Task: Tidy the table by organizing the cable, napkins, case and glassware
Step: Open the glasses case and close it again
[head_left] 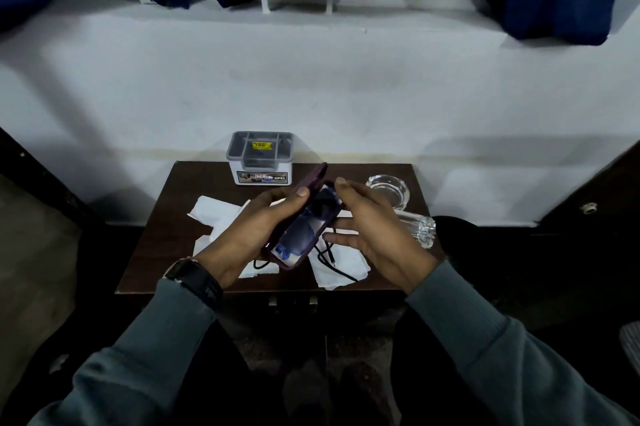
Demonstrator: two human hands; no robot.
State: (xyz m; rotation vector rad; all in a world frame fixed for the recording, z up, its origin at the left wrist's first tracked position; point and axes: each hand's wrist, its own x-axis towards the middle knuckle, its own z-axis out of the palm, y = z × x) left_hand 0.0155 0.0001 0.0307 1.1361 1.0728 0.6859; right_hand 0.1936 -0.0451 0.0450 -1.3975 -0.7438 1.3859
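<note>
Above the small dark wooden table (166, 217), the left hand (249, 235) grips a dark purple case (294, 235) from its left side, thumb on the raised lid, so that the case hangs open and tilted over the tabletop. Inside it lie a dark item at the far end and something blue and white nearer the wrist (too blurred to name). The right hand (374, 235) is loose and open just beside the case, fingers spread, its thumb near the case's far rim; it grasps nothing. Under the hands, white napkins (214, 214) lie scattered and crumpled across the table, and a thin black cable (332, 259) trails over the napkin at the right. A clear glass ashtray (388, 191) sits at the table's far right corner, with a glass tumbler (420, 230) lying on its side just in front of it. At the far edge stands a white box (260, 159) with a grey compartmented insert holding dark parts and a yellow label.
</note>
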